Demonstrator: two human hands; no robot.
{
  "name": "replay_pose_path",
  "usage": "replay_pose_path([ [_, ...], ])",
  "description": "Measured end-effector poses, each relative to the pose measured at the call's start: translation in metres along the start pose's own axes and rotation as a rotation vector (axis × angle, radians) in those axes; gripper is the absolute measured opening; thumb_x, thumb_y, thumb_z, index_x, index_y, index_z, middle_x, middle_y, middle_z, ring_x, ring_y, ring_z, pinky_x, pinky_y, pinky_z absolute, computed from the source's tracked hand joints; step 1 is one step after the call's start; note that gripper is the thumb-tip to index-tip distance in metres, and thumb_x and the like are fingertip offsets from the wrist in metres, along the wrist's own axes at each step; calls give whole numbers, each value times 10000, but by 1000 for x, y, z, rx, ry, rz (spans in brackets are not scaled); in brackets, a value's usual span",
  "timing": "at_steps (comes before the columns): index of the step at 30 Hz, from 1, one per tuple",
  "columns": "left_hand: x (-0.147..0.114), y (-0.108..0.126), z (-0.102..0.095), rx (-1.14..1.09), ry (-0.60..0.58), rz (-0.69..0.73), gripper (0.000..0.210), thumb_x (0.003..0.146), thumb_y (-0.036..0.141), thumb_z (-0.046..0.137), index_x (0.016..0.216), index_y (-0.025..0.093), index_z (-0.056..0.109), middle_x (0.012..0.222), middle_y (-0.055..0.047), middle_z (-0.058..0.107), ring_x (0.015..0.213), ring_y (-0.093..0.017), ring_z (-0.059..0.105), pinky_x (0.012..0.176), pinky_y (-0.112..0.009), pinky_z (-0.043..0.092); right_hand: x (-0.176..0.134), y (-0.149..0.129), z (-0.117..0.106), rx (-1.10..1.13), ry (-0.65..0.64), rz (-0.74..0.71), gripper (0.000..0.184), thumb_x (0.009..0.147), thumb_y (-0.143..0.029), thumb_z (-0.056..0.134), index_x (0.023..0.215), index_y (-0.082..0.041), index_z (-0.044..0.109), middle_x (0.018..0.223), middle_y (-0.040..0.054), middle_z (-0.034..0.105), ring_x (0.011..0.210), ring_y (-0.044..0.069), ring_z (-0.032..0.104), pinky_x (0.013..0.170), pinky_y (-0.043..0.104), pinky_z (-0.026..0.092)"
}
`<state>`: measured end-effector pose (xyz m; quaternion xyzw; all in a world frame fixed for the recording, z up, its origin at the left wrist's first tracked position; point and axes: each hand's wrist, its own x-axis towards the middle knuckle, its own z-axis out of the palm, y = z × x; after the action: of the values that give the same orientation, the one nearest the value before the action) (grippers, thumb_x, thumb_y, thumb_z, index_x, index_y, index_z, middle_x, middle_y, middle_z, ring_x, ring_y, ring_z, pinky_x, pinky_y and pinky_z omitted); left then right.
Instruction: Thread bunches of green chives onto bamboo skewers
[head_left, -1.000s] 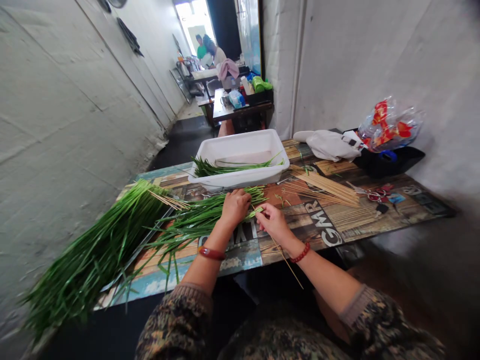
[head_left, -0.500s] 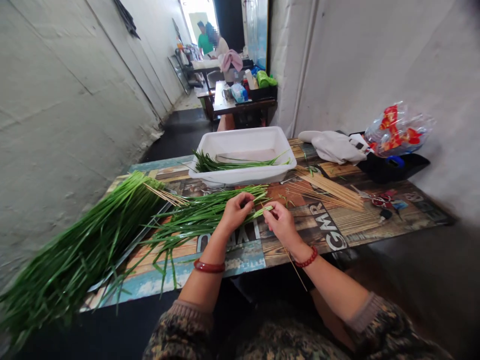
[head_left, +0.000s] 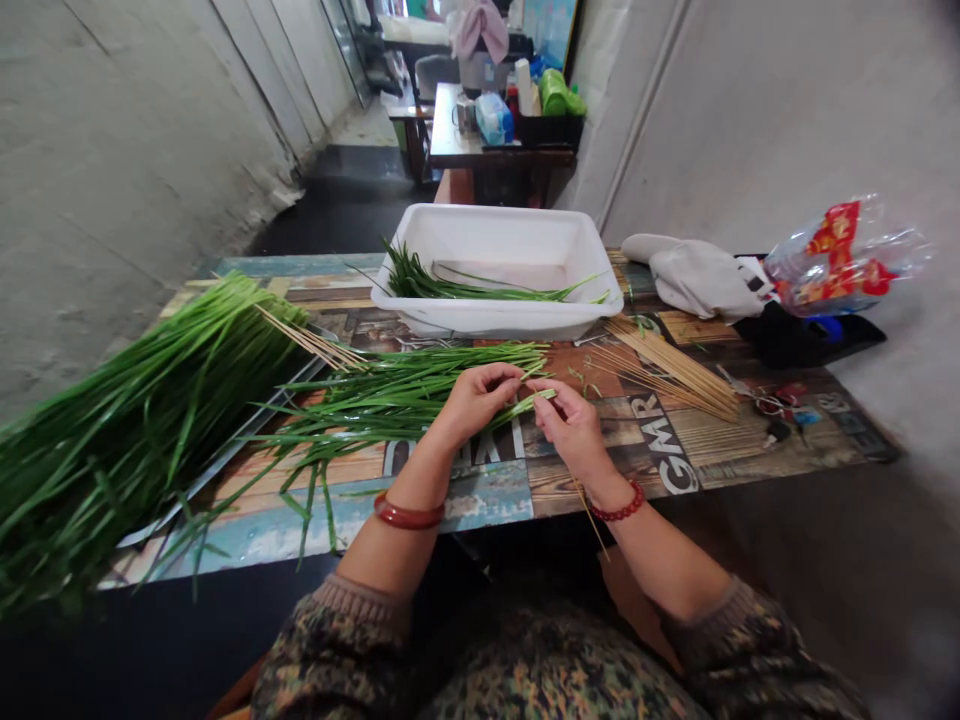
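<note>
My left hand [head_left: 480, 400] is closed, thumb and fingers pinching some garlic chives near their cut ends. Against its fingertips, my right hand [head_left: 571, 428] is closed too, with pale chive ends [head_left: 544, 396] at its fingers. A thin bamboo skewer [head_left: 592, 518] sticks out below the right palm, pointing toward my body; its other end is hidden by the hand. Loose garlic chives [head_left: 375, 400] spread over the table to the left of and under my left hand. A far bigger heap of chives [head_left: 150, 400] lies at the left, some skewers [head_left: 311, 338] resting on its edge.
Beyond my hands stands a white plastic tub [head_left: 502, 318] with a few chives inside. Bamboo skewers [head_left: 675, 370] lie at the right, near scissors [head_left: 769, 402]. A pale cloth cap [head_left: 697, 278] and a plastic bag [head_left: 840, 260] sit by the wall. Another table [head_left: 450, 130] stands behind.
The view has tilted down, so the people at the back are out of sight. My hands have come closer together, fingertips meeting at the chive ends.
</note>
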<state>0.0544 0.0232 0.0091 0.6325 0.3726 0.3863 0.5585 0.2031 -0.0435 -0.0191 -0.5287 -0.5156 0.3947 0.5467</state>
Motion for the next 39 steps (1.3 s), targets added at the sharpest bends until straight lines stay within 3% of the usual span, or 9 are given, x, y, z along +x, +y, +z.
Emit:
replay_pose_path([
  [17, -1, -3, 0, 82, 11, 28, 199, 750, 277, 638, 821, 114, 728, 679, -12, 655, 590, -93, 520, 577, -201, 418, -1, 4, -1, 84, -7, 63, 294, 846, -344, 593, 1067, -165, 670, 589, -54, 495, 449, 63, 386, 414, 192, 295],
  [30, -1, -3, 0, 106, 19, 8, 223, 758, 269, 627, 882, 124, 743, 701, -16, 671, 596, -97, 532, 575, -201, 425, 0, 0, 1, 86, 20, 68, 238, 838, -343, 603, 993, -167, 647, 603, -44, 530, 435, 63, 409, 400, 193, 298],
  [35, 0, -6, -2, 152, 25, 23, 210, 766, 279, 629, 854, 137, 756, 711, -23, 685, 612, -110, 564, 579, -206, 437, 1, -2, 2, 153, 68, 85, 326, 815, -321, 634, 1093, -184, 536, 585, -72, 524, 393, 58, 397, 372, 187, 299],
  [39, 1, -6, -2, 204, 34, 39, 199, 768, 265, 631, 845, 138, 764, 725, -34, 708, 640, -125, 596, 618, -218, 458, 0, -3, 1, 100, 64, 58, 358, 827, -306, 620, 1155, -184, 543, 586, -65, 527, 400, 63, 406, 375, 192, 310],
])
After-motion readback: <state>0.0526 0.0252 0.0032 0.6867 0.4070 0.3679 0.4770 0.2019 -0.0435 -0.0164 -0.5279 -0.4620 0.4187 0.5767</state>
